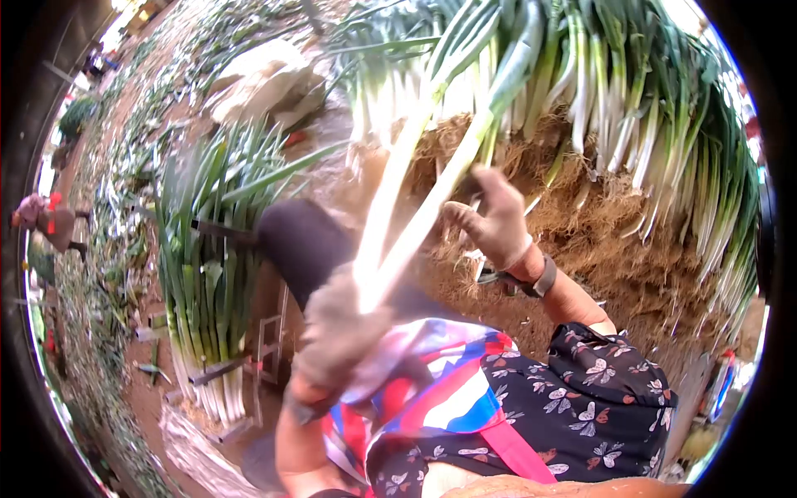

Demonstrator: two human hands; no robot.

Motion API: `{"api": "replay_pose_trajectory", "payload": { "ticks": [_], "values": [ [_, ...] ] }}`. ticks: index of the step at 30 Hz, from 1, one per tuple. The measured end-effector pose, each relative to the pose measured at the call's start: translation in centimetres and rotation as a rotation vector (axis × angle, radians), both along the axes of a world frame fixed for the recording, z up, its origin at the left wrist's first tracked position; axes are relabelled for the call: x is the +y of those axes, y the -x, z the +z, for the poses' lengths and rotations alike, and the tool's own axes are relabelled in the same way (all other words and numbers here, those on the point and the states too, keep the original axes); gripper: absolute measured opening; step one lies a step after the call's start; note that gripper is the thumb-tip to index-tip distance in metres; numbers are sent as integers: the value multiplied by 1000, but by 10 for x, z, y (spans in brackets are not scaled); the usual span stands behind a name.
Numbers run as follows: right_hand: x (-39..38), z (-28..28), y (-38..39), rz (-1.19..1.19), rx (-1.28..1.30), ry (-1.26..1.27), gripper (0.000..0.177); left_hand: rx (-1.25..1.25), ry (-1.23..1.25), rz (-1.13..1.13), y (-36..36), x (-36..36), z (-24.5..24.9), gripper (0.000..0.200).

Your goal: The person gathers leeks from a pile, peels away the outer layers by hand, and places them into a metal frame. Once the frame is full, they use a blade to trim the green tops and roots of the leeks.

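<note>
In the head view, the left hand (344,328) has its fingers closed round the white ends of two leeks (459,163), which slant up beyond them. The right hand (501,220) has loosely curled, parted fingers near the stalks.

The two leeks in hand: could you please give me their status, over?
Left hand closed on the white ends of two leeks. Right hand beside them, fingers parted, seemingly empty. Leek heap close ahead, nothing visibly blocking.

Bright scene; glare whitens the leeks (433,201), motion blurs the left hand (344,328), and fisheye distortion curves the black-rimmed edges.
</note>
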State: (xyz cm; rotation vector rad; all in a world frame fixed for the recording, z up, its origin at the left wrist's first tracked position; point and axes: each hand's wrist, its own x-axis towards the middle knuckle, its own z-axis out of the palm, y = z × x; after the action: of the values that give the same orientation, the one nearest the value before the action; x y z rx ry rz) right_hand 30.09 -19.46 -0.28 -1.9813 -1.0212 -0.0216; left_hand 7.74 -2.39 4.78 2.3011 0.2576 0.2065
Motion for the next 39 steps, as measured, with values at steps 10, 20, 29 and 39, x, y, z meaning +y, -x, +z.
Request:
{"api": "replay_pose_trajectory", "payload": {
  "ticks": [10, 20, 29, 39],
  "values": [
    [98, -11, 2, 529, -789, 296, 71, 351, 390, 398, 171, 23, 20, 55],
    [172, 6, 46, 949, -855, 641, 56, 310, -479, 534, 240, 9, -79, 40],
    [283, 129, 124, 906, -1217, 216, 35, 308, -877, 870, 312, 100, -29, 48],
    [469, -13, 350, 1143, -1266, 332, 37, 1001, -670, 1133, 489, 205, -138, 33]
  ]
}}
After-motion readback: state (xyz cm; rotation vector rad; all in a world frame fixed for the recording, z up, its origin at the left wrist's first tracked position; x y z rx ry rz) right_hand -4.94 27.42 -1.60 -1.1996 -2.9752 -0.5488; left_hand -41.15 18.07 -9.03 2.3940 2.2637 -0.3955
